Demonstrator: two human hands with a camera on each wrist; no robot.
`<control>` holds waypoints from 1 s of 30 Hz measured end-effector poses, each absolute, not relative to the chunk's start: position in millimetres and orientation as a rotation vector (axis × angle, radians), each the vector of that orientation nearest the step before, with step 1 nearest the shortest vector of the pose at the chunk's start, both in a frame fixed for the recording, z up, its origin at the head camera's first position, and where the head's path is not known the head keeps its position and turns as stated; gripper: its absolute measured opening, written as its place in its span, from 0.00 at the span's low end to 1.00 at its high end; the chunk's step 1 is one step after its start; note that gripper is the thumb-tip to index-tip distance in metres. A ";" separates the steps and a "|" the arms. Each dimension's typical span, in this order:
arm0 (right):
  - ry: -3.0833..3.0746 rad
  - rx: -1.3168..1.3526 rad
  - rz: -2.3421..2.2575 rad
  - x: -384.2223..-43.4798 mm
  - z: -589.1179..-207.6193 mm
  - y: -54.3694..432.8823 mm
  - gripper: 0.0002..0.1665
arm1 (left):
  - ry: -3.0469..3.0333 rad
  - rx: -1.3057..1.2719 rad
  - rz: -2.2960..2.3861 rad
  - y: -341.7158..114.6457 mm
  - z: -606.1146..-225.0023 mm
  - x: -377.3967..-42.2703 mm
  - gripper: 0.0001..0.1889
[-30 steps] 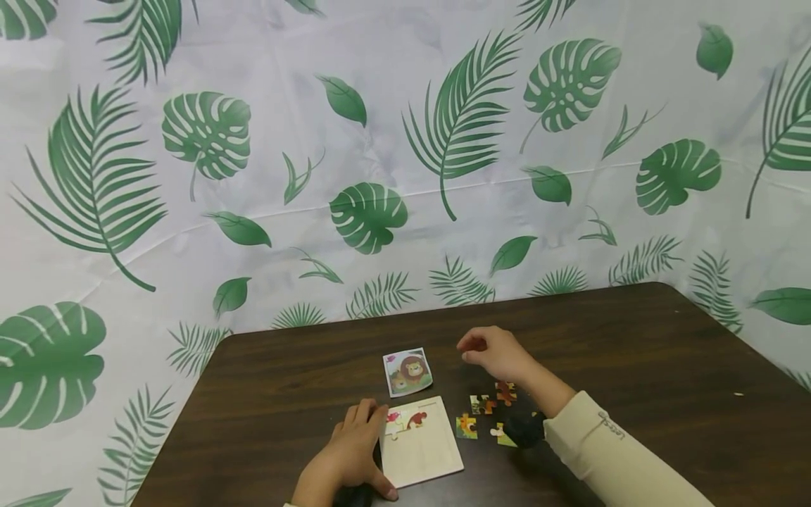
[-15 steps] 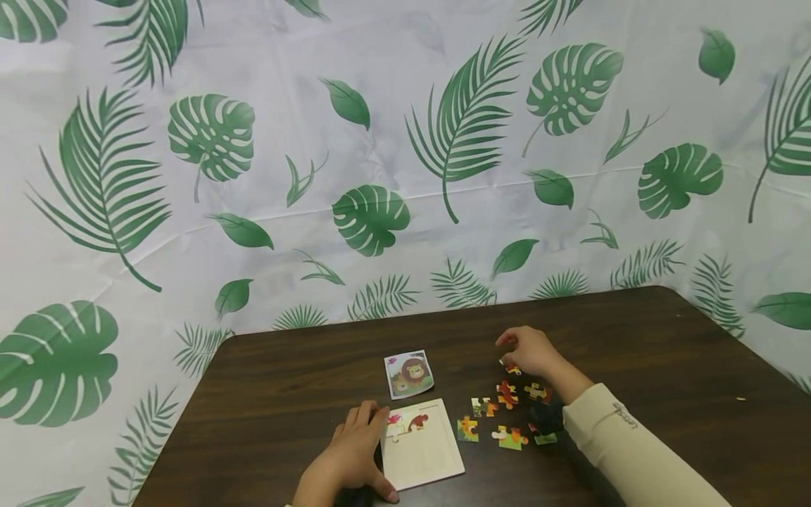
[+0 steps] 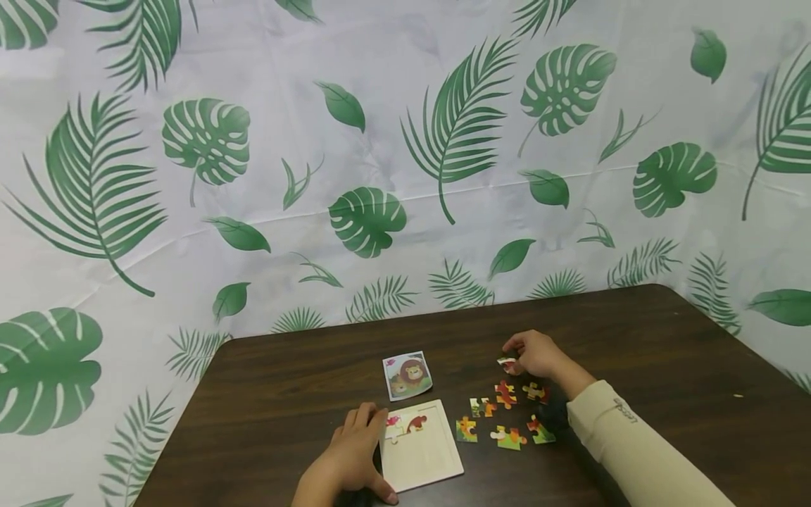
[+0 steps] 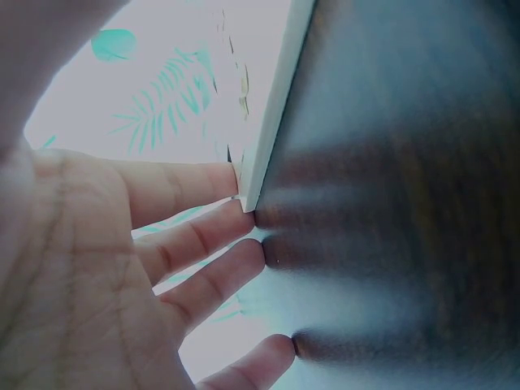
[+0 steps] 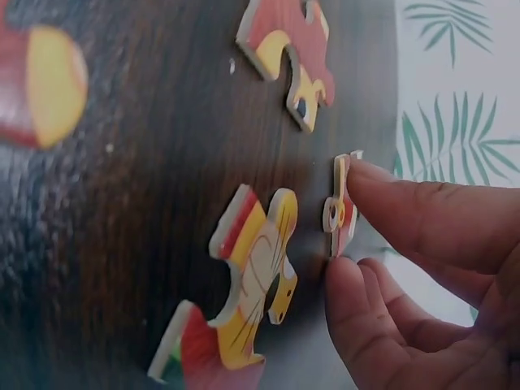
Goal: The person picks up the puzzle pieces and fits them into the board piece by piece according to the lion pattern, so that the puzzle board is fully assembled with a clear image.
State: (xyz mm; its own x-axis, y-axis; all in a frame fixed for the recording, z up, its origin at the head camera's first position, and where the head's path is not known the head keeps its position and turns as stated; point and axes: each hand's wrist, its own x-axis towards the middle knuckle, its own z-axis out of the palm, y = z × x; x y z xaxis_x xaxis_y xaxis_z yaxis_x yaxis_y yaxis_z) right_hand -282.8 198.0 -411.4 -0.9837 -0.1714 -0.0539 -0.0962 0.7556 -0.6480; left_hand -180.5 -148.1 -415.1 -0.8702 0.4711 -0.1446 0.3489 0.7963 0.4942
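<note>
My left hand point(image 3: 353, 451) lies along the left side of a pale wooden puzzle board point(image 3: 421, 458), thumb at its near corner. In the left wrist view its fingers point(image 4: 215, 284) are nearly straight, the tips at the board's edge and on the table. A few pieces, pink and red-brown point(image 3: 417, 423), sit in the board's far left part. Farther back on the right, my right hand point(image 3: 538, 355) pinches a red and yellow puzzle piece point(image 5: 341, 211) between thumb and fingers, close over the table. A piece with a whiskered muzzle point(image 5: 252, 276) lies near it.
Several loose puzzle pieces point(image 3: 508, 437) lie spread on the dark wooden table point(image 3: 285, 394) right of the board. Behind the board is a picture card point(image 3: 407, 375) with lions. A leaf-patterned cloth point(image 3: 374, 282) hangs beyond the table's far edge.
My right hand has moved to the right, over the farthest loose piece, and now pinches it. More loose pieces show beneath its wrist. The left hand and the board have stayed in place.
</note>
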 end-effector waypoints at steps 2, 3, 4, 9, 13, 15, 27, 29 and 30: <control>2.856 -0.225 -1.001 -283.2 -411.9 198.0 0.21 | 2.730 0.638 0.668 -148.3 -415.7 -180.3 0.59; 2.868 -0.230 -0.978 -283.2 -412.3 197.8 0.20 | 2.730 0.636 0.665 -148.3 -416.1 -180.3 0.59; 2.882 -0.240 -0.954 -283.5 -412.6 197.7 0.20 | 2.730 0.635 0.665 -148.4 -416.5 -180.4 0.59; 2.941 -0.299 -0.851 -284.0 -412.2 195.3 0.18 | 2.732 0.635 0.660 -148.5 -416.8 -180.6 0.59; 2.968 -0.343 -0.761 -285.3 -409.8 193.0 0.17 | 2.727 0.636 0.676 -148.0 -415.7 -180.4 0.59; 2.975 -0.351 -0.725 -285.8 -408.6 192.0 0.16 | 2.723 0.634 0.686 -147.5 -415.0 -180.3 0.59; 2.987 -0.304 -0.730 -284.7 -409.1 190.6 0.18 | 2.719 0.626 0.695 -146.7 -414.6 -180.0 0.58; 2.994 -0.305 -0.736 -283.8 -409.2 190.4 0.18 | 2.719 0.628 0.694 -146.7 -415.0 -180.1 0.58; 2.997 -0.309 -0.742 -283.2 -409.0 190.3 0.19 | 2.720 0.630 0.693 -146.8 -415.1 -180.3 0.58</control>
